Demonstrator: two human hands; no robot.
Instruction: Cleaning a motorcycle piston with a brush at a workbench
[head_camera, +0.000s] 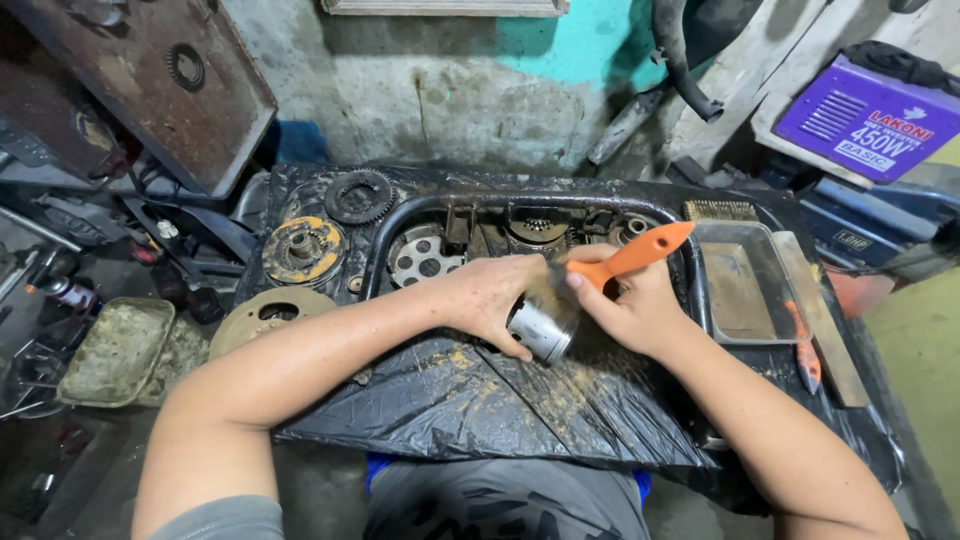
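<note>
Left hand (490, 295) grips a metal cylinder (540, 330) over the black plastic sheet (450, 400); right hand (630, 310) clutches an orange-handled brush (625, 258) (bristles against the cylinder).

Metal tray (745, 290) right of hands (560, 300); sprocket (360, 196) lies behind-left, seemingly on sheet (480, 400).
</note>
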